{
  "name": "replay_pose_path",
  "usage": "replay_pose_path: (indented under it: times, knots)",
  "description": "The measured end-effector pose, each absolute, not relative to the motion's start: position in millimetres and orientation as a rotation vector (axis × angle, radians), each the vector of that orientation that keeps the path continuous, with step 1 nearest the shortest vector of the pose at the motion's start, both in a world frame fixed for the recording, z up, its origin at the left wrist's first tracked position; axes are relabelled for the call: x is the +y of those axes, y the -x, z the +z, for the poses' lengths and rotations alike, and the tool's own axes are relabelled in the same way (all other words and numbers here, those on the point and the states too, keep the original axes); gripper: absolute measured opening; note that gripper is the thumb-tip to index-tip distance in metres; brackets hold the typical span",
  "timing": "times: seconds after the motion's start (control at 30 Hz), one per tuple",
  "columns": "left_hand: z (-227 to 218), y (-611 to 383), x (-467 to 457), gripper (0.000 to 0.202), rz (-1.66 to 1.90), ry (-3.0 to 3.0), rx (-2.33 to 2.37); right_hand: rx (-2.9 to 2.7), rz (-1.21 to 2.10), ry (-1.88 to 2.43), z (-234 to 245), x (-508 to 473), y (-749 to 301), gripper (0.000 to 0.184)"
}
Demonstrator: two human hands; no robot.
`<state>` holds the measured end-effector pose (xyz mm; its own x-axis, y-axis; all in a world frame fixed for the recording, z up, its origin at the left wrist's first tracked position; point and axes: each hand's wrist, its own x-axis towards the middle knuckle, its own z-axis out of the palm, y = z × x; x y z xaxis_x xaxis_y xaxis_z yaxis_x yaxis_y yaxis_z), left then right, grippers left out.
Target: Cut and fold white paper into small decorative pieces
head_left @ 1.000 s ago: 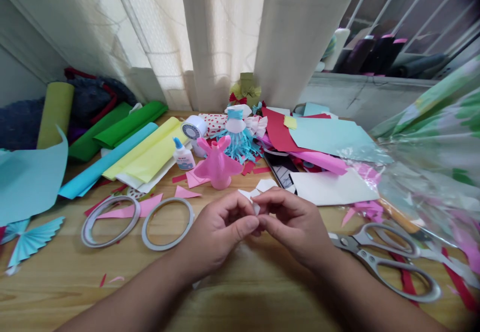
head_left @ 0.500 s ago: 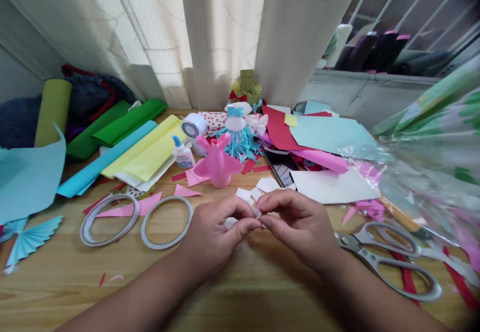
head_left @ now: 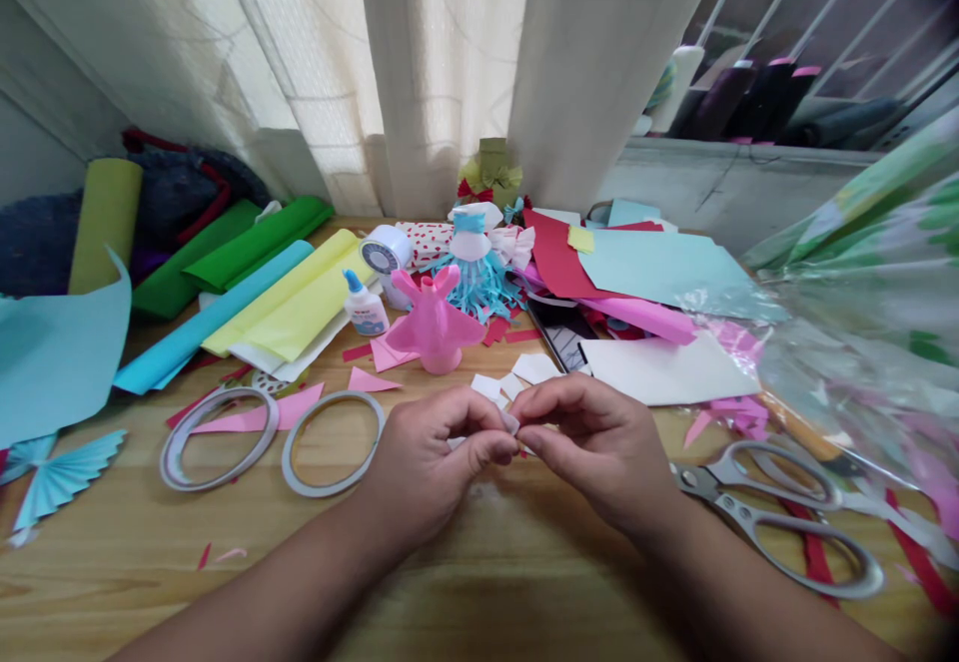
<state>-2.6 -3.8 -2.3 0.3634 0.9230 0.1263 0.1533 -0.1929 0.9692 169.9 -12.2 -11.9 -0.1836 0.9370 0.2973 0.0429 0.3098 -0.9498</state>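
Between the fingertips of both hands is a small white piece of paper (head_left: 510, 422), mostly hidden by the fingers. My left hand (head_left: 442, 457) pinches it from one side, thumb against forefinger. From the other side my right hand (head_left: 599, 447) is closed on it with thumb and fingertips. Cut white paper scraps (head_left: 535, 368) lie on the table just beyond the hands. A pink paper figure (head_left: 437, 328) with wing-like sides stands upright behind them, beside a glue bottle (head_left: 367, 308) with a blue cap.
Two rolls of tape (head_left: 334, 442) lie flat on the left. Large scissors (head_left: 771, 502) rest by my right forearm. Rolled coloured paper (head_left: 281, 293), a blue fringed figure (head_left: 476, 263), a phone (head_left: 561, 332) and stacked paper sheets (head_left: 666, 273) fill the back of the table.
Hardly anything differs. The fingertips have shifted very slightly around the white paper piece, and both hands stay in the same place.
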Motion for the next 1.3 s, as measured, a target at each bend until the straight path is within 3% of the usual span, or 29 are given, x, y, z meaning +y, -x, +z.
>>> replay_pose_path:
  times: [0.43,0.93,1.3]
  knots:
    - [-5.4,3.2,-2.9,0.012,0.905,-1.381,0.896,-1.493,1.056,0.99,-9.0,-12.1,-166.7,0.007]
    - [-7.6,1.4,-0.7,0.011,0.899,-1.2,0.813,-1.503,1.028,0.953,-9.3,-11.7,-164.7,0.014]
    - [-3.4,1.8,1.2,0.022,0.855,-1.201,0.845,-1.612,0.89,0.91,-12.4,-13.5,-163.9,0.027]
